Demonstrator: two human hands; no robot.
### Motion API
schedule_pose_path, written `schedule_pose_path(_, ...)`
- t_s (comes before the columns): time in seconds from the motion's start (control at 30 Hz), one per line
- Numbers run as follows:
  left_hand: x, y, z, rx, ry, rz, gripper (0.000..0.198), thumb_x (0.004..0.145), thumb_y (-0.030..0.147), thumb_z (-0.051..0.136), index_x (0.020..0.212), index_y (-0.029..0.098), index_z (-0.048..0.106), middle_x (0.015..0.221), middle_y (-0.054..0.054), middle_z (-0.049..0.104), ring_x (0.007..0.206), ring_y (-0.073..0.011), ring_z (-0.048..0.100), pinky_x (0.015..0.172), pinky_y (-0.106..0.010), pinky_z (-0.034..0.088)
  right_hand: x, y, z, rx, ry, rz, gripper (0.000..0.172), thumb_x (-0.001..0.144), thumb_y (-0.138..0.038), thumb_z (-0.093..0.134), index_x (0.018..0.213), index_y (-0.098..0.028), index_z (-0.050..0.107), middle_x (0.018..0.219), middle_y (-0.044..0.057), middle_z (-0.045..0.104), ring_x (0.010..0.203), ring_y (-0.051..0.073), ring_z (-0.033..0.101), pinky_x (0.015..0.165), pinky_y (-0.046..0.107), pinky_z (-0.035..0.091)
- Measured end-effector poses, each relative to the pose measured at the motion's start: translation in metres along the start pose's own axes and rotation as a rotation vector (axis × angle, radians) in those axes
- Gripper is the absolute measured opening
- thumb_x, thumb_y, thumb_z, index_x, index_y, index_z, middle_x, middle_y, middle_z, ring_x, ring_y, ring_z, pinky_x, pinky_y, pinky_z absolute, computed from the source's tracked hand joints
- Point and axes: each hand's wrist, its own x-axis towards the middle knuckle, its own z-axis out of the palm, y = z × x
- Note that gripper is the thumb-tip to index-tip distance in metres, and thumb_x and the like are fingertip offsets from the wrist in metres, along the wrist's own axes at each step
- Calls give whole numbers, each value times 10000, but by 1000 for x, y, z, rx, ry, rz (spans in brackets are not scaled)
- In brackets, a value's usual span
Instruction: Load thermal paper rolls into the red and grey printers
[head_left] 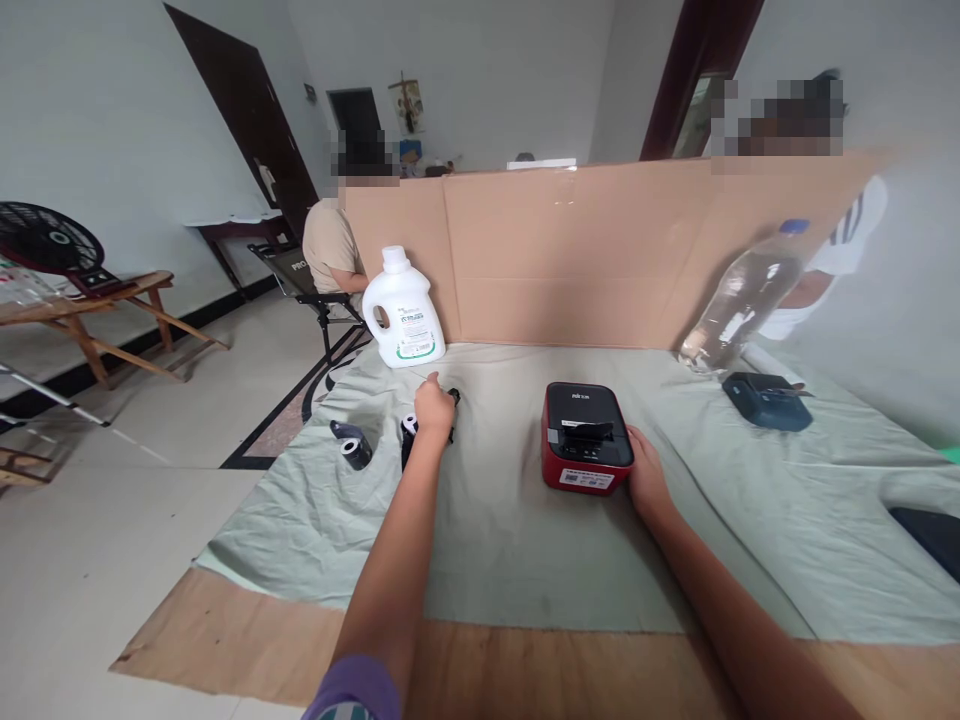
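A red and black label printer (589,475) stands on the cloth, with a dark strip across the slot on its top. My right hand (646,470) grips its right side, its fingers partly hidden behind the casing. Farther left, my left hand (435,405) is closed over the cloth, with a black item (454,397) showing at its right edge; what the fingers hold is hidden. Just left of that hand is a roll with a white core (409,424), partly covered by it. Another dark roll (356,453) lies on its side beyond it, near a dark wrapper.
A white detergent bottle (409,320) and a cardboard screen (562,260) stand at the back. At right are a large clear plastic bottle (739,295), a dark blue case (766,402) and a black object (930,535). Two people sit beyond the screen; a fan (52,240) stands left.
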Motion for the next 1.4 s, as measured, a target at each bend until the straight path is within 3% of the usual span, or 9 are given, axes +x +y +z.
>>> schedule_pose_path(0.13,0,-1,0,-28,-21,-14,602,831,16,444,1421,112,515,1185,-128,726,1168,-250,640,971,-335,477,2,4,-2,98,-7,43,400,808,-545,626,1016,-215,716,1025,41,726,984,247,630,873,347,478)
schedule_pose_path(0.27,-4,3,0,-24,-37,16,593,827,19,459,1395,156,558,1201,-119,723,1252,-301,557,1023,-420,418,2,4,-2,132,-5,53,382,791,-523,649,1005,-216,726,995,34,733,951,240,641,848,338,491)
schedule_pose_path(0.5,-12,4,3,115,79,-7,435,917,205,450,1305,222,645,1354,-109,631,1271,-350,466,1016,-466,362,0,-1,0,144,16,76,366,764,-514,655,963,-215,727,969,32,734,914,233,637,804,325,496)
schedule_pose_path(0.57,-11,3,2,180,35,-12,390,929,283,454,1241,219,679,1341,-119,634,1260,-358,475,1005,-472,360,0,-2,0,147,19,85,375,761,-518,661,971,-215,726,986,34,736,922,234,637,806,325,495)
schedule_pose_path(0.7,-4,-2,-1,231,-71,-8,326,921,356,488,1109,210,711,1128,-151,720,1186,-368,540,983,-508,349,0,-4,0,121,22,83,386,770,-530,657,977,-211,726,1003,40,737,941,240,640,824,332,492)
schedule_pose_path(0.93,-1,-3,-8,236,-203,39,251,832,384,637,1005,201,637,1007,-122,746,1086,-339,636,999,-480,333,0,-2,0,123,17,72,384,779,-512,642,989,-201,724,978,37,736,929,232,631,800,313,485)
schedule_pose_path(1.13,2,-3,-40,164,-343,-12,455,776,562,693,1060,223,590,1149,-132,722,1175,-350,616,1091,-508,272,1,1,-1,129,-11,57,379,804,-513,633,1016,-211,719,997,26,734,928,225,632,822,318,476)
schedule_pose_path(1.3,-5,-7,-90,-46,-646,46,573,704,652,719,1073,226,620,1135,-103,732,1117,-329,650,902,-381,474,0,0,0,115,-14,57,395,801,-540,626,1010,-217,714,982,27,728,938,229,631,833,328,478)
schedule_pose_path(1.4,-19,-4,-118,-316,-710,125,567,707,631,722,1103,232,647,1059,-61,748,1090,-281,672,853,-315,508,1,-1,0,103,-1,69,387,787,-543,627,977,-216,714,952,21,722,911,224,627,827,328,471)
